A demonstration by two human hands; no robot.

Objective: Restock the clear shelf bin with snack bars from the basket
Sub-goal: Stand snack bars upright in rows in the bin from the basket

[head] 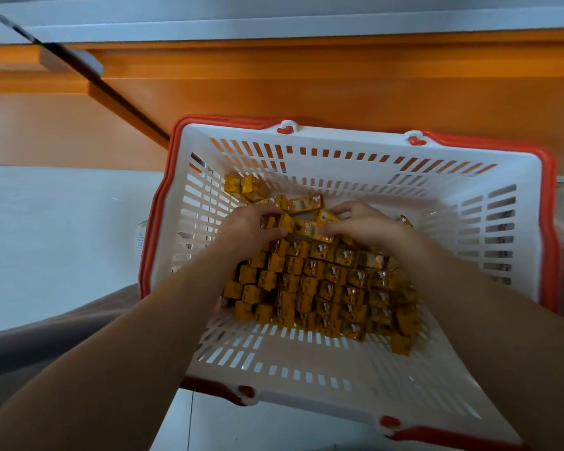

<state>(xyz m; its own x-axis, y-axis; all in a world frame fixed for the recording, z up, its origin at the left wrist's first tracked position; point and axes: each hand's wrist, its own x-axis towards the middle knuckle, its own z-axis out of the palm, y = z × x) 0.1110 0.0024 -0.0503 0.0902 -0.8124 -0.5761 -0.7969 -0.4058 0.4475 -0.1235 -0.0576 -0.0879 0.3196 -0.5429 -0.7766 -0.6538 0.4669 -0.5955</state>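
**Hands in the basket, seen from above.** The white, red-rimmed basket (339, 143) holds the snack bars (326, 288). They are yellow-wrapped and packed in rows across its floor, with a few lying loose toward its far wall. The wrapper print is too blurred to read. Both forearms cover the bars along the basket's near sides, and the basket's near right corner is cut off at the lower edge. At the basket's centre the left hand (248, 227) curls its fingers over the ends of several snack bars; how many cannot be told. Just beside it, the right hand (365, 222) pinches snack bars between thumb and bent fingers. Both palms face down. An orange panel (306, 92) stands beyond the basket's far wall, and a pale floor (46, 239) lies to its left.
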